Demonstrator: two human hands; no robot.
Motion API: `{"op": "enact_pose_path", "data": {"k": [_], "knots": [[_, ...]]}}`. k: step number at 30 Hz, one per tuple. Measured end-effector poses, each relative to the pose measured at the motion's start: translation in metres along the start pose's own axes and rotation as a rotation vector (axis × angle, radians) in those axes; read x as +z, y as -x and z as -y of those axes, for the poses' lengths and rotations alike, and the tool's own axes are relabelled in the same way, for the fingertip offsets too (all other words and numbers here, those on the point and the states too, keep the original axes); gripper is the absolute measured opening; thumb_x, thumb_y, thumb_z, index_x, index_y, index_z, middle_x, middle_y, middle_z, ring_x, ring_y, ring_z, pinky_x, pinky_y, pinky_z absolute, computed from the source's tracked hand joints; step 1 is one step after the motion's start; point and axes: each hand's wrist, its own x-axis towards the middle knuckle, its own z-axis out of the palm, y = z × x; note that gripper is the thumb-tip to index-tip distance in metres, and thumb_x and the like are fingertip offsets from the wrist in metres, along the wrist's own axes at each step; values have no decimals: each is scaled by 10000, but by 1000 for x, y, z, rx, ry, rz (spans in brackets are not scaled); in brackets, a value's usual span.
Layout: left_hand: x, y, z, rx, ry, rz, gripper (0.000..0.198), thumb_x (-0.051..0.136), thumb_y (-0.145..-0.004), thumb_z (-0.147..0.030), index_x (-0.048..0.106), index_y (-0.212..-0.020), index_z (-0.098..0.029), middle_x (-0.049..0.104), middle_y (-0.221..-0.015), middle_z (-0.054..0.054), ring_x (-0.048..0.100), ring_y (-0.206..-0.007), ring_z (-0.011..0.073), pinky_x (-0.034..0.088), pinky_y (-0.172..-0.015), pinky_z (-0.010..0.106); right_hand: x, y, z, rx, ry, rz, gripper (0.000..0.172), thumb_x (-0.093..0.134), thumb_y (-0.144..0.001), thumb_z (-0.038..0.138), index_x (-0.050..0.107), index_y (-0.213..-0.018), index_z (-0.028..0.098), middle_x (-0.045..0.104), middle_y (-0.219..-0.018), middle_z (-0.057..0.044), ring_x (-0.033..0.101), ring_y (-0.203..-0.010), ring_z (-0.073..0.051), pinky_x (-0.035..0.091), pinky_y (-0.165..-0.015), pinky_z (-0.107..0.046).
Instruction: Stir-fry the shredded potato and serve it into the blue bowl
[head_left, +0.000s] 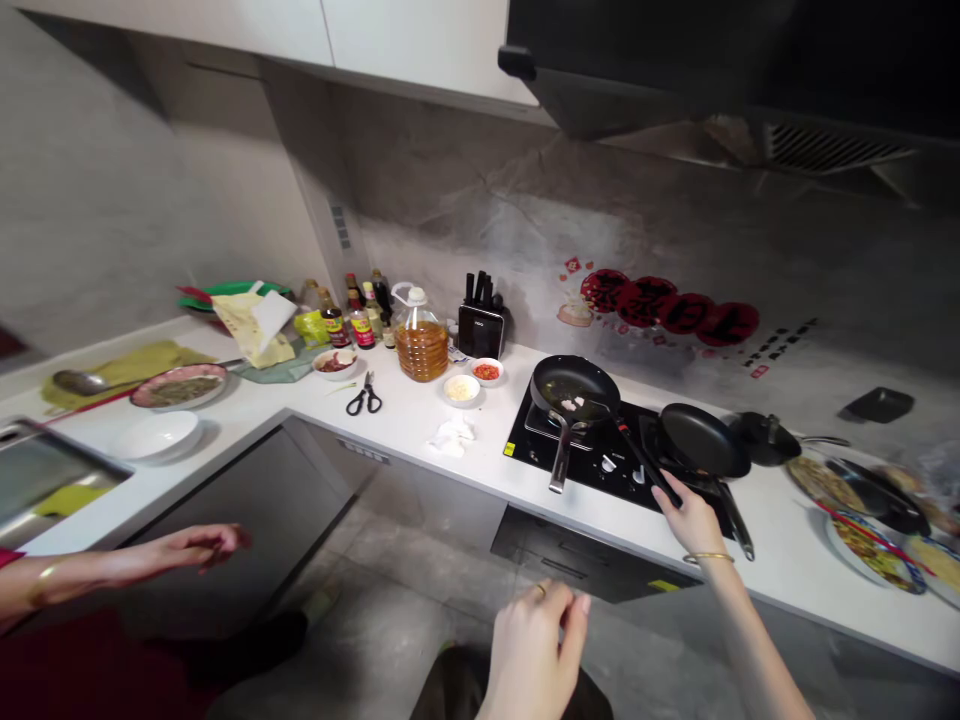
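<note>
My right hand grips the black handle of a spatula. The spatula's far end reaches into a black frying pan on the left burner. Oil and a few small pale pieces of food lie in that pan, whose metal handle points towards me. In front of the counter, away from the pan, my left hand hangs with its fingers curled in and a ring on one finger. Nothing shows in it, though its palm is hidden.
A second frying pan sits on the right burner. Scissors, small bowls of chopped ingredients, an oil jug and a knife block stand left of the cooktop. Another person's hand reaches in at left.
</note>
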Motion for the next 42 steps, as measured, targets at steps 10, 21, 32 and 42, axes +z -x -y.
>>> {"op": "enact_pose_path", "data": {"k": [10,21,32,42], "knots": [[14,-18,-6,-78,-24,-70,280,445,-902,-241,521,-634,-216,593,-618,-23,564,-528,107,315,-501,243,3,-33,-15,-6,65,83,589,477,-766,483,623,-1217,135,473,-382,36,510,-429,-189,398,-504,-290],[29,-32,-31,-92,-28,-40,278,438,-903,-249,543,-648,-215,598,-626,-8,574,-553,123,308,-505,252,15,-36,-38,-61,-254,-33,552,569,-722,505,670,-1131,149,734,-879,-85,655,-800,-231,493,-728,-312],[11,-20,-20,-74,-23,-24,281,431,-912,-251,545,-658,-212,599,-641,-9,576,-579,124,315,-525,249,18,-13,-22,-5,-307,-57,616,581,-709,529,656,-1157,113,731,-838,-92,639,-724,-221,494,-681,-318],[-6,-11,-5,-49,-11,-7,270,435,-905,-246,564,-671,-214,616,-649,-5,596,-584,128,343,-525,244,30,9,-9,36,-360,-67,653,565,-734,538,610,-1219,102,708,-751,-70,616,-640,-200,481,-572,-303]]}}
